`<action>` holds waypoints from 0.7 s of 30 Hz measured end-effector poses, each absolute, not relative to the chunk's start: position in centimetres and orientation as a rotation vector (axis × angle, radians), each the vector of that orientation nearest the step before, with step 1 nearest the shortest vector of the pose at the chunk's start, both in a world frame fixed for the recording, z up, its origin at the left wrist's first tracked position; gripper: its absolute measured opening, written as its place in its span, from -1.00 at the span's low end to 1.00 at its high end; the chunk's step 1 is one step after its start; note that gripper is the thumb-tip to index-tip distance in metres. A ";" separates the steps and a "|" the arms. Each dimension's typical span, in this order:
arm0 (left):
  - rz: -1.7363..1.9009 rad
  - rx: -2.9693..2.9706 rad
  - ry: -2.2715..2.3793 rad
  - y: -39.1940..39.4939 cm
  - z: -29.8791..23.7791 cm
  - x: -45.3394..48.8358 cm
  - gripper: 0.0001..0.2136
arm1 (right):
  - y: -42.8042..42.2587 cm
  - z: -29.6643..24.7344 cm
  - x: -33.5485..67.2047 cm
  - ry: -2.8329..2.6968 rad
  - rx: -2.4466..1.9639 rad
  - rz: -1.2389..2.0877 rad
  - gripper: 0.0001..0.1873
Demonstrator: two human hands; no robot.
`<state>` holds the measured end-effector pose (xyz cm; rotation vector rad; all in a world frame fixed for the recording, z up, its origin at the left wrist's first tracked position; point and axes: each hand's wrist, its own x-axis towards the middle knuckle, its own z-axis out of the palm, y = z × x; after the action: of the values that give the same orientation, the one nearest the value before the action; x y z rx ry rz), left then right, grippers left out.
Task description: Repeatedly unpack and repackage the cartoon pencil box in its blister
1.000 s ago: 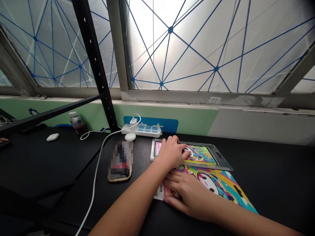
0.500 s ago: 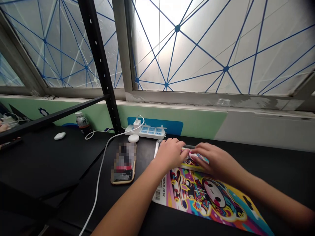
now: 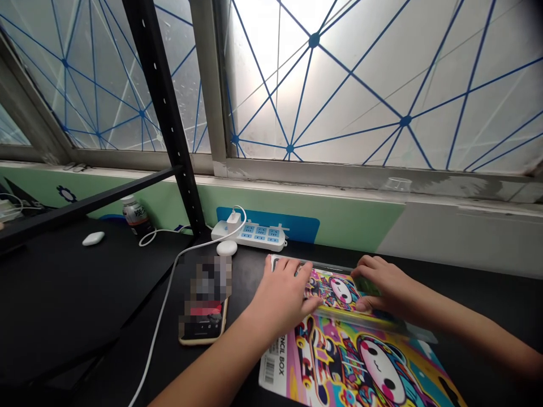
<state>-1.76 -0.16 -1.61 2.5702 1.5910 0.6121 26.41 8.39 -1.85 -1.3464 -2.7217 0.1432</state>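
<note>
A colourful pencil box in a clear plastic blister pack (image 3: 335,288) lies on the black desk (image 3: 85,294). My left hand (image 3: 282,291) rests on its left end, fingers spread flat and curled a little over the pack's edge. My right hand (image 3: 384,285) grips its right end, fingers curled over the far edge. In front of the pack lies a bright printed card sheet (image 3: 356,367) with a cartoon face and the words PENCIL BOX.
A phone (image 3: 203,305) lies left of my left hand, with a white cable (image 3: 165,305) running past it to a white power strip (image 3: 250,234) by the wall. A round white puck (image 3: 227,248), a bottle (image 3: 133,213), a white mouse (image 3: 93,238) and a black rack post (image 3: 165,118) stand farther left.
My right hand left the printed card, went up to the blister pack and now holds its right end. My left hand stayed on the pack's left end. The camera moved closer.
</note>
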 end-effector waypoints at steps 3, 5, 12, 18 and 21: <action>0.638 2.569 1.610 0.0 -1.3 -1.9 -0.41 | 7.9 -2.1 26.7 -2.672 -1.347 -0.006 -0.35; 0.693 2.560 1.643 0.3 -1.2 -2.3 -0.40 | 7.2 -2.4 26.9 -2.628 -1.322 -0.105 -0.39; 0.874 2.658 1.551 1.2 -0.7 -3.8 -0.51 | 3.5 -2.5 26.8 -2.419 -1.041 -0.302 -0.71; 1.236 2.904 1.332 -2.7 2.1 -2.8 -0.69 | -2.5 0.2 28.0 -2.282 -0.927 -0.474 -0.49; 1.157 2.973 1.152 -6.4 1.8 -2.6 -0.75 | -6.4 -0.4 29.6 -2.304 -0.946 -0.479 -0.41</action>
<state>-2.55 -6.38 1.79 2.9725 1.1520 1.1574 29.62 -6.38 -0.36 -0.9459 -2.3038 -0.4790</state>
